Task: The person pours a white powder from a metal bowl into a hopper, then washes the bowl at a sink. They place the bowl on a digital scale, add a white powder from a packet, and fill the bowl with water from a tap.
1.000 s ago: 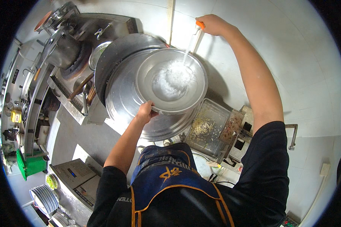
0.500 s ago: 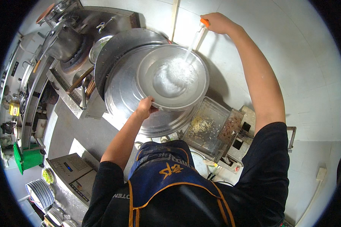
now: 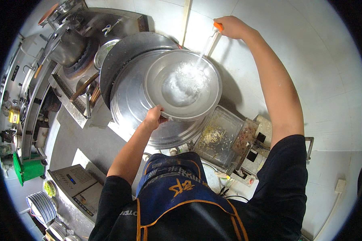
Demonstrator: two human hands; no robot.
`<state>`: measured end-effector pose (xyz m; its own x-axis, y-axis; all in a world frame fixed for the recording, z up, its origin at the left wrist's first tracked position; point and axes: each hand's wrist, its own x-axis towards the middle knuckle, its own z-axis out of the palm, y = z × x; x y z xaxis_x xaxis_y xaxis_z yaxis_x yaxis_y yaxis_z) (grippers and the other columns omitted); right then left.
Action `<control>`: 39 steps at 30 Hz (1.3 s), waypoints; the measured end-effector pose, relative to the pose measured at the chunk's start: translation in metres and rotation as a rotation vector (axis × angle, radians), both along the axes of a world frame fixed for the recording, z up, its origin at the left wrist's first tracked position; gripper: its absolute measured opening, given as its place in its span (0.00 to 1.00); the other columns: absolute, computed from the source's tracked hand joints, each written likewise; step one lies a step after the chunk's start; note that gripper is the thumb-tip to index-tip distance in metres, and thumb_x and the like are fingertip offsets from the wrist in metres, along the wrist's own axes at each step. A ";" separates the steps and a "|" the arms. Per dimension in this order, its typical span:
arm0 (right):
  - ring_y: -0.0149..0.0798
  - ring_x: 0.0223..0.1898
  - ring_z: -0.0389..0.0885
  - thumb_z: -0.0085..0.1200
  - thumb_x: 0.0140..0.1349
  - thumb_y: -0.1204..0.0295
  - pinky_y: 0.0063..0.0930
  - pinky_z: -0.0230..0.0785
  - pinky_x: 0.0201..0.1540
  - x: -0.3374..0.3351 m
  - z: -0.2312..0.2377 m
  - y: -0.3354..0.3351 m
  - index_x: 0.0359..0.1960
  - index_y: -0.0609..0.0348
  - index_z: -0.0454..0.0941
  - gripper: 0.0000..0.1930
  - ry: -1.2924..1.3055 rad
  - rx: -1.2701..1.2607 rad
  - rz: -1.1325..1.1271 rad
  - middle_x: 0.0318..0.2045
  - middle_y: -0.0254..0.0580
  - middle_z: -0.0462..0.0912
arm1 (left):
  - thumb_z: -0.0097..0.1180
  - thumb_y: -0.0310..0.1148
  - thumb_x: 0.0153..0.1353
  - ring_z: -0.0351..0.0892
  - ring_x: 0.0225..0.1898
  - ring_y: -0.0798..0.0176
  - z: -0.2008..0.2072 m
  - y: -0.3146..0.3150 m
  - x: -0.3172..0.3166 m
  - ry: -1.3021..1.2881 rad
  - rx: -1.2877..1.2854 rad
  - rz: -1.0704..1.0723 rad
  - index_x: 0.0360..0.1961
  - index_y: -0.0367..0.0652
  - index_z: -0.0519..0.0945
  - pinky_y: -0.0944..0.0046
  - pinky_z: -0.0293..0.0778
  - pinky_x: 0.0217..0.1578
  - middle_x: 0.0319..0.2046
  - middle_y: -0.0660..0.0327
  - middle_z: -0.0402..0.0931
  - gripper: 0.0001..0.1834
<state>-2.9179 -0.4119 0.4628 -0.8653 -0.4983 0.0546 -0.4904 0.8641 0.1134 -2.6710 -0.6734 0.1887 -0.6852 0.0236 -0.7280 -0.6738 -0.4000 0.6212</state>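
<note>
Left hand (image 3: 153,117) grips the steel basin (image 3: 183,85) rim — right hand (image 3: 231,27) closed on an orange-tipped tap (image 3: 215,30).

The basin (image 3: 183,86) fills the middle, sitting on a wide steel lid (image 3: 128,104). A clear tub (image 3: 219,138) crowds it on the right, ladles (image 3: 84,86) on the left. Open room lies along the tiled wall (image 3: 326,80) to the right.

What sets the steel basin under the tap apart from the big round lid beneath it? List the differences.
The steel basin is smaller and holds foaming water; the big round lid is wider and holds none. The left hand grips the basin's rim, while the lid lies untouched underneath. The right hand is at the tap. Both are round, shiny metal.
</note>
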 end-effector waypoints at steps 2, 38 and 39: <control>0.48 0.50 0.77 0.47 0.55 0.80 0.38 0.68 0.54 0.000 -0.002 0.000 0.56 0.55 0.73 0.23 0.017 0.003 -0.002 0.49 0.49 0.78 | 0.46 0.33 0.57 0.76 0.29 0.53 0.001 0.000 0.001 0.014 0.008 0.001 0.40 0.31 0.69 0.56 0.79 0.32 0.33 0.50 0.72 0.15; 0.43 0.48 0.77 0.55 0.56 0.75 0.35 0.68 0.55 -0.003 0.002 -0.007 0.59 0.52 0.70 0.26 -0.012 0.125 -0.050 0.50 0.44 0.78 | 0.45 0.34 0.57 0.78 0.29 0.55 -0.015 -0.001 -0.001 0.033 -0.019 -0.014 0.37 0.34 0.73 0.59 0.80 0.29 0.33 0.52 0.75 0.13; 0.43 0.48 0.77 0.56 0.56 0.75 0.35 0.68 0.55 -0.002 0.003 -0.008 0.59 0.52 0.70 0.26 -0.034 0.128 -0.056 0.50 0.44 0.78 | 0.44 0.34 0.57 0.78 0.29 0.55 -0.015 -0.001 -0.001 0.031 -0.021 -0.013 0.37 0.34 0.73 0.59 0.80 0.28 0.33 0.52 0.75 0.13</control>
